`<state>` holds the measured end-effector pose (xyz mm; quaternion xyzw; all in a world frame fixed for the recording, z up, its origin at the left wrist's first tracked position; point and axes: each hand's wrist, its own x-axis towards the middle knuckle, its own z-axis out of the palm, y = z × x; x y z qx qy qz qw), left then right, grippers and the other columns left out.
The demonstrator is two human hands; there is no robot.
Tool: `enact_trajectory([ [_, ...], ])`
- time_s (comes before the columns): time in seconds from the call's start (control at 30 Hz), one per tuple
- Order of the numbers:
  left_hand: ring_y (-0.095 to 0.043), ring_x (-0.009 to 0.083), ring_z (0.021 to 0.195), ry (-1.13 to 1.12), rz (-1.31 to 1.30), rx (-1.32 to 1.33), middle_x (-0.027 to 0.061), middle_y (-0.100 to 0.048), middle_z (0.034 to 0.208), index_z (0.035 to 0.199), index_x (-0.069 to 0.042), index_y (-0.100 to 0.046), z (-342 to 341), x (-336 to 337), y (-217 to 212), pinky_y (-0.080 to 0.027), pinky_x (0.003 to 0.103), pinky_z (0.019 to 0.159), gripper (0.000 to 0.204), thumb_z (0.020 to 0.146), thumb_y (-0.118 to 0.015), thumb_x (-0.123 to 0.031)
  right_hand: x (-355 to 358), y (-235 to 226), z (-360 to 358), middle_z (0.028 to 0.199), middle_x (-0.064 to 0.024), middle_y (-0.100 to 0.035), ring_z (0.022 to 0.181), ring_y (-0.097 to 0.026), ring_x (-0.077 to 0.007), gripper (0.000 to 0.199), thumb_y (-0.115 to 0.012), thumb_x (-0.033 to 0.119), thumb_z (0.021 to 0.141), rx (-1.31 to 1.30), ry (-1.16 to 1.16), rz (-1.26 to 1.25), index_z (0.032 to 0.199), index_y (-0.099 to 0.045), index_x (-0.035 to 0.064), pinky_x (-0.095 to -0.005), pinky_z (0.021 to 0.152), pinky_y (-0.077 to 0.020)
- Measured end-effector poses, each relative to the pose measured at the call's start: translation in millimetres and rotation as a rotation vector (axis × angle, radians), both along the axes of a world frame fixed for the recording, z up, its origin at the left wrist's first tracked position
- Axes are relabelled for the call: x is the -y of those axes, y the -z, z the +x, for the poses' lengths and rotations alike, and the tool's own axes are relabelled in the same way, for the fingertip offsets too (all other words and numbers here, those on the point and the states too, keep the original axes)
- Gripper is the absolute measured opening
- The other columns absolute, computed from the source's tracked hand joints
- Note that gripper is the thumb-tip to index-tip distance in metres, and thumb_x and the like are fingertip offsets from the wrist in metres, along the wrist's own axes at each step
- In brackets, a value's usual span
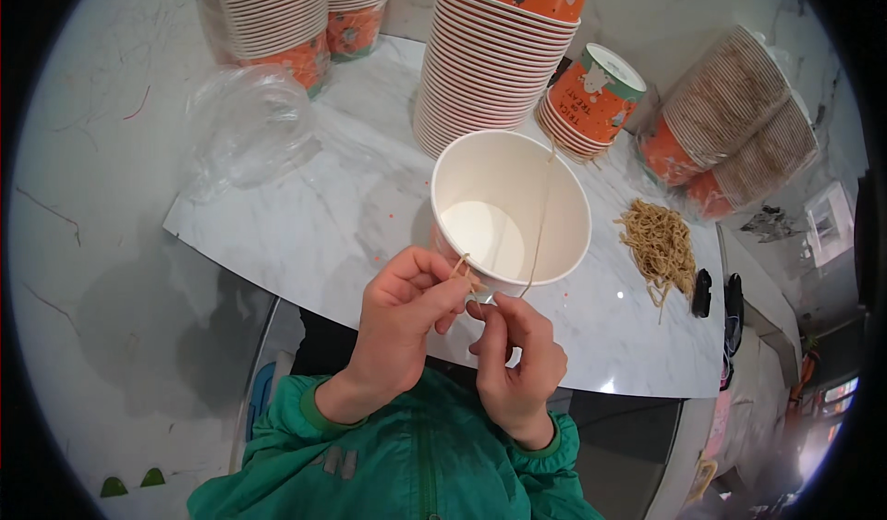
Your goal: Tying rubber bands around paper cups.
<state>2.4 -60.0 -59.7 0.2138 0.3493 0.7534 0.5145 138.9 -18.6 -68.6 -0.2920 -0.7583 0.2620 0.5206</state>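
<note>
A large paper bucket (pixel 571 215) with a white inside stands in front of me, its mouth tilted toward me. A tan twine (pixel 542 220) runs from its far rim across the opening to the near rim. My left hand (pixel 393 326) is closed at the near left rim, pinching a looped end of twine between thumb and fingers. Just right of it, my right hand (pixel 519 363) is closed too, thumb against bent fingers on the twine. The fingertips of both hands nearly meet, so the exact crossing of the strands is hard to make out.
A tall stack of orange-patterned buckets (pixel 490 67) rises behind. Right of it stands a short upside-down stack (pixel 591 104). Loose twine (pixel 661 247) lies in a heap beside a black object (pixel 702 293). Bagged stacks (pixel 721 104) and crumpled clear plastic (pixel 249 127) flank the marble-patterned table (pixel 360 206).
</note>
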Motion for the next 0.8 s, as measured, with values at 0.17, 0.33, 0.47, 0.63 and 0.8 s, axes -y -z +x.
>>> enact_trajectory([
  [0.17,-0.054,0.0060,0.070,0.041,-0.020,0.064,0.0004,-0.065,0.082,0.098,-0.005,-0.060,3.0,2.2,-5.2,-0.042,0.022,0.063,0.008,0.097,-0.068,-0.005,-5.3,-10.9,-0.8,0.093,-0.0124,-0.074,0.065,-0.066,-0.0128,0.023,-0.070,-0.009,0.090,0.006,-0.065,-0.113,0.113,-0.070,-0.0040,-0.0224,0.055,-0.0476],
  [0.33,-0.054,0.0051,0.071,0.066,-0.006,0.030,-0.0006,-0.065,0.084,0.099,-0.004,-0.061,3.7,3.4,-2.8,-0.042,0.022,0.063,0.008,0.097,-0.069,-0.005,-6.7,-8.3,-7.4,0.098,-0.0090,-0.069,0.062,-0.060,-0.0088,0.015,-0.065,-0.008,0.096,-0.122,-0.081,-0.077,0.110,-0.070,-0.0065,-0.0205,0.050,-0.0450],
  [0.47,-0.057,0.0065,0.073,0.059,0.030,-0.068,0.0004,-0.066,0.087,0.098,-0.005,-0.061,1.3,3.7,-1.5,-0.045,0.022,0.063,0.008,0.095,-0.066,-0.001,-6.2,-12.3,-10.8,0.097,-0.0077,-0.068,0.062,-0.058,-0.0071,0.015,-0.065,-0.007,0.096,-0.152,-0.105,-0.060,0.110,-0.071,-0.0053,-0.0197,0.050,-0.0437],
  [0.63,-0.057,0.0033,0.079,0.077,0.050,-0.174,-0.0020,-0.066,0.093,0.102,-0.004,-0.062,-5.9,5.2,-0.8,-0.045,0.021,0.067,0.007,0.098,-0.068,-0.005,-4.4,-15.9,-8.9,0.100,-0.0099,-0.071,0.072,-0.062,-0.0082,0.018,-0.067,-0.010,0.092,-0.133,-0.133,-0.213,0.110,-0.070,-0.0042,-0.0203,0.059,-0.0447],
  [0.8,-0.059,0.0030,0.083,0.047,0.061,-0.286,-0.0024,-0.065,0.096,0.101,-0.003,-0.061,-6.7,7.1,-2.8,-0.048,0.021,0.072,0.007,0.098,-0.067,-0.004,-3.3,-14.1,-9.1,0.095,-0.0090,-0.069,0.067,-0.062,-0.0094,0.020,-0.070,-0.009,0.089,-0.089,-0.134,-0.354,0.108,-0.068,-0.0035,-0.0222,0.059,-0.0468],
])
